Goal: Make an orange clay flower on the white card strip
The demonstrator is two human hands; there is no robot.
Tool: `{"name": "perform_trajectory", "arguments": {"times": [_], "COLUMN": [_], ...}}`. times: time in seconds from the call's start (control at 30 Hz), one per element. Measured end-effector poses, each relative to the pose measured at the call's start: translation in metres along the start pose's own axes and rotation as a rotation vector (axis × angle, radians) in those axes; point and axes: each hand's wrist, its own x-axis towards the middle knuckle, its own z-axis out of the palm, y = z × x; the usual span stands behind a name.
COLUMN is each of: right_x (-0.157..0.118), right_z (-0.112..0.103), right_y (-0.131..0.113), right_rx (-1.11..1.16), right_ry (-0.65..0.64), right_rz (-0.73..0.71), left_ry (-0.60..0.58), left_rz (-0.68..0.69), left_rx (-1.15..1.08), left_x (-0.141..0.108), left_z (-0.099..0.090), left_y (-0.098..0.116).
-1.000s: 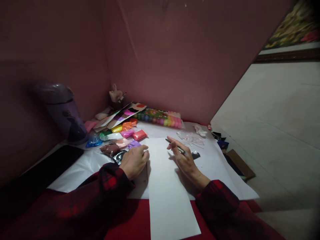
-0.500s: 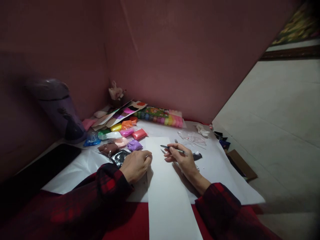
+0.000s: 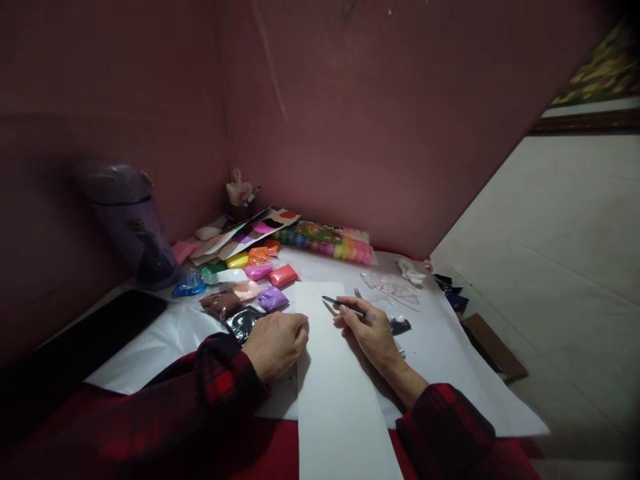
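Observation:
A long white paper strip (image 3: 335, 400) runs from the middle of the table toward me and over its front edge. My right hand (image 3: 367, 330) pinches a dark pen (image 3: 350, 307) above the strip, its tip pointing left, with its shadow on the paper. My left hand (image 3: 279, 340) rests closed at the strip's left edge; whether its fingers hold anything is hidden. Just behind that hand lies a black clay packet (image 3: 243, 321), with a purple packet (image 3: 273, 299) and a red packet (image 3: 283, 275) farther back.
A purple bottle (image 3: 135, 223) stands at the left, near a dark flat object (image 3: 115, 327). Coloured sheets (image 3: 245, 233) and a multicoloured clay pack (image 3: 325, 241) lie at the back. Clear plastic wrappers (image 3: 390, 287) and a fork are on the right.
The whole scene has shifted slightly down and right in view. The pen now lies a little flatter in my right hand; my left hand has stayed beside the strip.

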Motion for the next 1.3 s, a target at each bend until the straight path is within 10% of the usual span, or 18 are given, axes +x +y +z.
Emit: {"name": "perform_trajectory", "arguments": {"times": [1.3], "right_x": [-0.0012], "right_z": [-0.0009], "right_y": [-0.0011], "right_rx": [-0.093], "right_ry": [-0.036], "right_rz": [-0.029], "left_ry": [0.002], "left_rz": [0.008], "left_rx": [0.029], "left_x": [-0.0007], "left_z": [0.0001], "left_y": [0.0012]}}
